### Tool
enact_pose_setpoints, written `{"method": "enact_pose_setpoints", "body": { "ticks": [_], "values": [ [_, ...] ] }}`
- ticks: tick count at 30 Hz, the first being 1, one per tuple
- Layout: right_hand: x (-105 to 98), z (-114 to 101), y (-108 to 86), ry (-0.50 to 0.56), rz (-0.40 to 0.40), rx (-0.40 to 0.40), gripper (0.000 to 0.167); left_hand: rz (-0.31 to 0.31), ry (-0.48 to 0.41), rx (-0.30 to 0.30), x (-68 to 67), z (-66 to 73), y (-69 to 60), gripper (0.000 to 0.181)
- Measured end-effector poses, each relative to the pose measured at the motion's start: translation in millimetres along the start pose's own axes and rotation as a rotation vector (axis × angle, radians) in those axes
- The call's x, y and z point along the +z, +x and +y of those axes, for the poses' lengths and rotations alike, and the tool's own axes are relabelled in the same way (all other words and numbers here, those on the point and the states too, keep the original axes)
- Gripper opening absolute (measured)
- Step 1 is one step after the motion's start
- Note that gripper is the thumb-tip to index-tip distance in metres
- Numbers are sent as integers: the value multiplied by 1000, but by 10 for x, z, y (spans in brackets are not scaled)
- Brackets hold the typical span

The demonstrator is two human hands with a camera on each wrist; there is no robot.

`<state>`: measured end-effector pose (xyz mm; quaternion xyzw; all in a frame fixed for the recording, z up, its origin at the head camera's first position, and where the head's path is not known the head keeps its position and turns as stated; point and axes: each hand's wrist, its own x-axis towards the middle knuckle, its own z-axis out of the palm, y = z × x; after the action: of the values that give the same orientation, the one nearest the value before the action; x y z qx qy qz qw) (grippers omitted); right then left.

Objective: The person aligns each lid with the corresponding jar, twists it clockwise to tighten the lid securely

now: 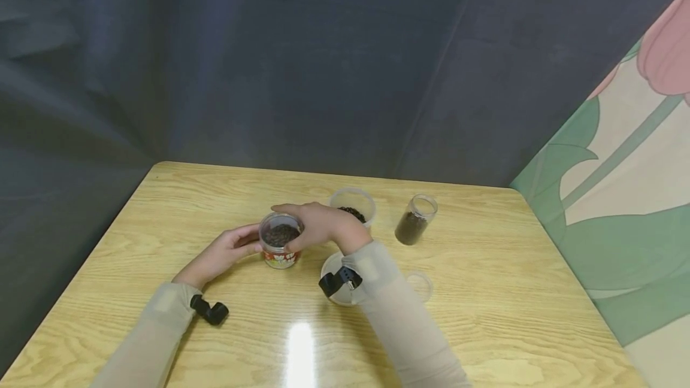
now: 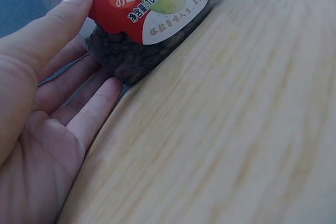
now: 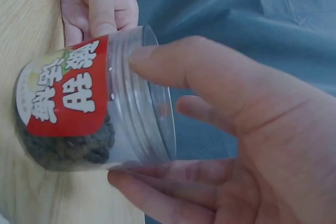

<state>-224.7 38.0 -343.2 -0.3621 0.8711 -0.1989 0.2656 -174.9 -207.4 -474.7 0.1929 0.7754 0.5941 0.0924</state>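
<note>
A clear plastic jar (image 1: 280, 256) with a red printed label stands uncapped on the table, holding dark, bean-like pieces (image 1: 280, 235). My left hand (image 1: 229, 251) holds its left side; in the left wrist view the thumb (image 2: 65, 17) lies against the label's edge while the other fingers reach round low behind the jar. From above and the right, my right hand (image 1: 322, 225) spans the top. Its thumb (image 3: 168, 61) touches the threaded neck in the right wrist view, and the other fingers lie along the opposite side, partly hidden by the jar.
Behind my right hand stands a clear round tub (image 1: 353, 191) with similar dark pieces. A taller clear jar (image 1: 414, 223), partly filled with dark contents, is farther right. A whitish round piece (image 1: 331, 268) lies partly under my right forearm, and a clear disc (image 1: 420, 286) lies beside it.
</note>
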Motion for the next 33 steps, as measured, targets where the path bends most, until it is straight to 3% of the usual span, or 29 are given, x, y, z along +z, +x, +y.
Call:
{"method": "enact_pose_setpoints", "body": {
  "ticks": [6,16,26,33],
  "values": [
    [-49,-48,34,-26,-12,2,81,10,15,-27,-14,12,4,55],
    [10,-113,75,-82,79,97,72,18,18,-45,12,47,-2,56],
    [95,-191,46,-99,182,178,104,-4,-25,-34,28,75,12,55],
    [160,-201,62,-134,203,239,111,-4,-10,-32,31,51,26,54]
  ]
}}
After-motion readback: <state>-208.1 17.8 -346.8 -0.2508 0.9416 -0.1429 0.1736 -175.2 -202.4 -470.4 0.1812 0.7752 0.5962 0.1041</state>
